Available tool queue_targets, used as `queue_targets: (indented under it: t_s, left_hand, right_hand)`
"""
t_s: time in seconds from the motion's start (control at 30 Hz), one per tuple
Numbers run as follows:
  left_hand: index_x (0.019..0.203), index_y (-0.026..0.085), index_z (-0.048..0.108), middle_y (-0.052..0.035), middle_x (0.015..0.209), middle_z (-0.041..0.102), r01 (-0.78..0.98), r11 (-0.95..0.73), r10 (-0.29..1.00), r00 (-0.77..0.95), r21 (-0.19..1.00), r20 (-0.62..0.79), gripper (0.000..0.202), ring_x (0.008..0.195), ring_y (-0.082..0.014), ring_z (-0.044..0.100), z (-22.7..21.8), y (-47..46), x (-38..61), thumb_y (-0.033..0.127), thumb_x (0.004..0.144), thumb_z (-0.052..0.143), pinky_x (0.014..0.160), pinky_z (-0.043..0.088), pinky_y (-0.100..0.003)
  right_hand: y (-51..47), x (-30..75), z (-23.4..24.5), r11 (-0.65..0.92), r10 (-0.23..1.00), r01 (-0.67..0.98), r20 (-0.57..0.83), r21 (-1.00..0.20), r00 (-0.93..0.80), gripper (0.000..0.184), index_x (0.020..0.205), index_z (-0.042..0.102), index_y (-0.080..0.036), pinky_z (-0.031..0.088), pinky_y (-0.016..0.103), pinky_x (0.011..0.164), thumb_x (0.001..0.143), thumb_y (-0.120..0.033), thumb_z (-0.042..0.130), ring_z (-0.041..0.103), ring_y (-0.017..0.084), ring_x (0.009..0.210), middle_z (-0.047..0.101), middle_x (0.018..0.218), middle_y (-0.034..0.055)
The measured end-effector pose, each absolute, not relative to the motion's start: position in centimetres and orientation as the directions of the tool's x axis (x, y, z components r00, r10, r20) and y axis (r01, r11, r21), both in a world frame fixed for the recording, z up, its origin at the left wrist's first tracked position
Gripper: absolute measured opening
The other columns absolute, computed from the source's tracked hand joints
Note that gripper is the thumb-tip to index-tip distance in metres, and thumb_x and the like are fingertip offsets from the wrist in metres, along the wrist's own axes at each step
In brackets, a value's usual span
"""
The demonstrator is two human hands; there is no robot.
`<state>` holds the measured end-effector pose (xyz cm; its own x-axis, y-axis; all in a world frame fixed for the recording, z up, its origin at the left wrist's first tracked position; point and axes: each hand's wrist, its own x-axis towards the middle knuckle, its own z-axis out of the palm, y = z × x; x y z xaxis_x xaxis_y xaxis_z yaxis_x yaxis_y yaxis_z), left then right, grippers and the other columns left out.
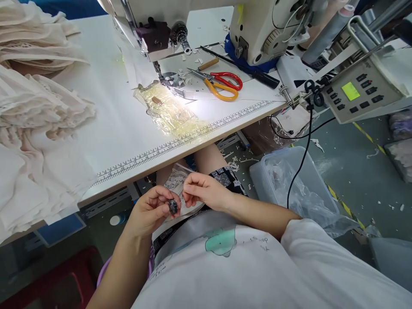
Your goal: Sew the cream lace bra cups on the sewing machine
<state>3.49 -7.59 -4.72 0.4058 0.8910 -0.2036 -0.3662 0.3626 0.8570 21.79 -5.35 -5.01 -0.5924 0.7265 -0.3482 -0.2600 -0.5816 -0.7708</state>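
Over my lap, my left hand (153,210) grips a small dark metal bobbin case (173,207) between thumb and fingers. Just to the right of it, my right hand (206,192) is closed in a pinch, its fingertips a short way from the bobbin case. Whatever those fingertips hold, if anything, is too small to make out. Beneath both hands, pale lace fabric (175,180) lies across my lap.
Above my hands is the table edge with a printed ruler (154,152). A sewing machine (157,32), scissors (222,83) and a crinkled yellowish film patch (174,113) are on the table. Cream fabric (38,111) is piled left; a plastic bin (299,180) stands right.
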Motion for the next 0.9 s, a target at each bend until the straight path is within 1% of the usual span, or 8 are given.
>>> queue_targets:
  t_s: [0.07,0.17,0.37,0.53,0.63,0.7,0.8,0.9]
  left_hand:
    - [0.077,0.018,0.066,-0.0035,0.065,0.071,-0.35,0.356,0.892,0.404,0.866,-0.203,0.023,0.05,-0.0145,0.064,-4.7,-7.5,3.6,0.028,0.067,0.083,0.044,0.051,-0.02]
    - [0.079,0.019,0.069,-0.0043,0.072,0.073,-0.311,0.343,0.896,0.391,0.886,-0.21,0.018,0.054,-0.0151,0.066,-4.6,-7.3,3.4,0.025,0.069,0.082,0.049,0.055,-0.022]
    - [0.082,0.018,0.072,-0.0046,0.073,0.072,-0.21,0.353,0.889,0.381,0.912,-0.256,0.015,0.056,-0.0152,0.067,-4.8,-7.5,3.4,0.019,0.07,0.081,0.051,0.057,-0.023]
    - [0.08,0.017,0.07,-0.0061,0.073,0.072,-0.223,0.342,0.899,0.362,0.913,-0.249,0.018,0.059,-0.0173,0.067,-4.8,-7.4,3.7,0.024,0.068,0.082,0.05,0.056,-0.024]
    - [0.08,0.018,0.07,-0.0053,0.072,0.072,-0.24,0.339,0.904,0.352,0.91,-0.244,0.018,0.056,-0.0156,0.066,-4.7,-7.3,3.8,0.024,0.068,0.083,0.049,0.055,-0.022]
    - [0.079,0.019,0.071,-0.0051,0.071,0.072,-0.25,0.34,0.903,0.355,0.907,-0.241,0.018,0.054,-0.0146,0.065,-4.6,-7.1,3.8,0.025,0.068,0.083,0.048,0.054,-0.021]
    - [0.078,0.02,0.071,-0.0041,0.07,0.07,-0.267,0.342,0.902,0.36,0.901,-0.236,0.017,0.052,-0.0148,0.064,-4.6,-7.0,4.0,0.026,0.068,0.083,0.046,0.052,-0.022]
    - [0.078,0.02,0.07,-0.0027,0.07,0.067,-0.29,0.344,0.904,0.359,0.893,-0.232,0.018,0.051,-0.0141,0.063,-4.6,-7.1,4.2,0.028,0.067,0.083,0.044,0.051,-0.022]
  right_hand:
    - [-5.4,22.2,-4.7,-0.478,0.746,-0.162,-0.302,-0.863,-0.593,0.018,0.075,0.049,-0.018,0.043,0.021,0.056,0.087,-0.027,0.059,0.053,0.007,0.055,0.054,0.061,-0.0067]
    - [-5.6,22.8,-4.1,-0.282,0.774,-0.011,-0.221,-0.959,-0.594,0.013,0.081,0.05,-0.019,0.04,0.021,0.058,0.086,-0.026,0.06,0.049,0.008,0.06,0.053,0.066,-0.0062]
    - [-5.3,22.9,-3.7,-0.001,0.791,0.206,-0.127,-0.978,-0.599,0.015,0.074,0.047,-0.02,0.037,0.024,0.065,0.087,-0.017,0.052,0.047,0.011,0.067,0.051,0.069,-0.0047]
    - [-5.0,23.5,-4.1,-0.064,0.901,0.19,-0.139,-0.98,-0.412,0.016,0.074,0.047,-0.02,0.038,0.023,0.066,0.09,-0.024,0.049,0.047,0.011,0.067,0.047,0.067,-0.0049]
    - [-5.0,24.0,-4.1,-0.093,0.816,0.167,-0.171,-0.982,-0.552,0.01,0.079,0.053,-0.019,0.036,0.022,0.058,0.087,-0.025,0.056,0.044,0.009,0.059,0.046,0.063,-0.0068]
    - [-5.0,24.2,-4.2,-0.038,0.752,0.163,-0.135,-0.986,-0.645,0.006,0.08,0.058,-0.018,0.036,0.021,0.056,0.082,-0.021,0.062,0.044,0.009,0.058,0.048,0.062,-0.0069]
    - [-5.0,24.2,-4.4,0.074,0.746,0.152,-0.047,-0.986,-0.664,0.009,0.072,0.06,-0.017,0.038,0.021,0.061,0.079,-0.013,0.063,0.047,0.009,0.063,0.052,0.065,-0.0049]
    - [-4.9,24.0,-4.8,0.062,0.741,0.141,-0.049,-0.988,-0.669,0.011,0.071,0.06,-0.017,0.039,0.021,0.063,0.081,-0.013,0.06,0.048,0.009,0.064,0.054,0.066,-0.0044]
